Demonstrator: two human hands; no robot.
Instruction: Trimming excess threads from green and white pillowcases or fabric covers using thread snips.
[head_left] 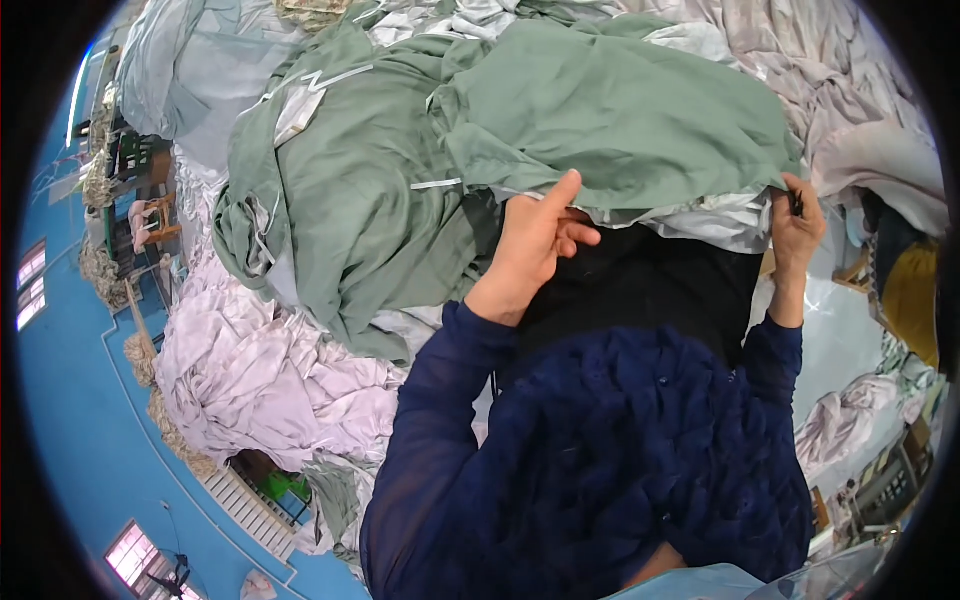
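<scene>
Green cloth (620,110): right hand (797,228) pinches near edge's right end; left hand (528,245) loose, thumb apart from fingers; best draw edge taut, smooth pale layer (735,222) beneath.

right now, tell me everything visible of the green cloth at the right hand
The green cloth is muted, thin-looking, spread out with shallow wrinkles. Pale fabric shows under its near edge. The left hand has its thumb by that edge; the right hand seems to pinch its right corner. More green fabric lies bunched at left.
</scene>
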